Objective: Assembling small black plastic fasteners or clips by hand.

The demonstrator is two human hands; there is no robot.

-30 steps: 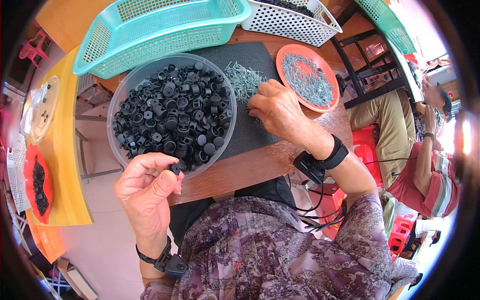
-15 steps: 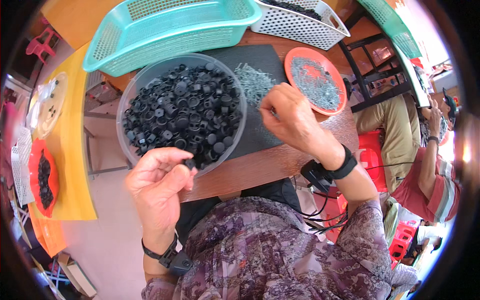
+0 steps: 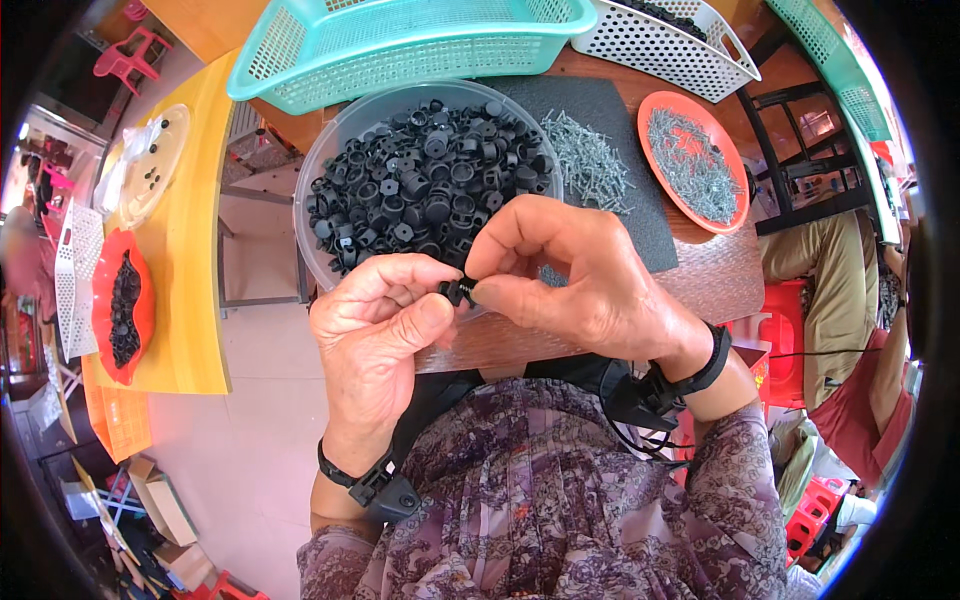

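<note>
Left hand (image 3: 375, 325): grip together, thumb and forefinger clamped on a small black plastic cap-like part (image 3: 452, 291). Right hand (image 3: 585, 275): thumb and forefinger also pinched, on what looks like a slim silver metal screw (image 3: 466, 287); tips hide most of it, so can't tell whether its point is in the part. Hands meet at the fingertips over the near rim of the clear round plastic tub (image 3: 304, 225), probably so a dropped piece lands in the tub or on the brown wooden desk (image 3: 720, 285). Left pinch looks like the steadying one, right like the aligning one. Matching black parts (image 3: 425, 185) heap the tub, nearer the left side; loose silver screws (image 3: 588, 165) lie piled on the dark flat mat (image 3: 652, 242) just right of it, likely for a short right-hand reach. More screws sit in the orange-red round plate (image 3: 742, 190), probably reserve stock. Turquoise mesh plastic basket (image 3: 420, 66) and white perforated plastic basket (image 3: 668, 62) stand behind, presumably to leave the near side to the hands.
</note>
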